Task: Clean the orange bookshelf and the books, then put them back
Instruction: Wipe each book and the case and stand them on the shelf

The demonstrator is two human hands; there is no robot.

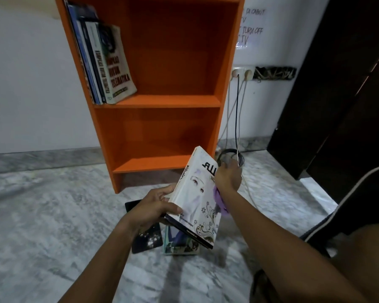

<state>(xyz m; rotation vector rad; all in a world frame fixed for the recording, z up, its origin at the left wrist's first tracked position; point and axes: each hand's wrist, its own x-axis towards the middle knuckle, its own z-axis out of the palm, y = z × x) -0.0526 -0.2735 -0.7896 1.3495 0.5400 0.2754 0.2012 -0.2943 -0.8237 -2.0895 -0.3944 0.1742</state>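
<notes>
The orange bookshelf (162, 101) stands against the white wall. Several books (103, 62) lean at the left of its upper shelf; the lower shelf holds nothing. My left hand (155, 206) grips the spine edge of a white book (195, 200) with a face on its cover, tilted above the floor. My right hand (228, 176) holds a purple cloth (220, 201) against the cover's right side. Under the white book, a dark book (146, 239) and a teal book (179, 243) lie on the floor.
Grey marble floor (53, 215) spreads all around. Cables (236, 119) hang from a wall socket (243, 73) right of the shelf and coil on the floor. A dark wooden door (341, 95) stands at the right. My knee (370, 259) fills the bottom right.
</notes>
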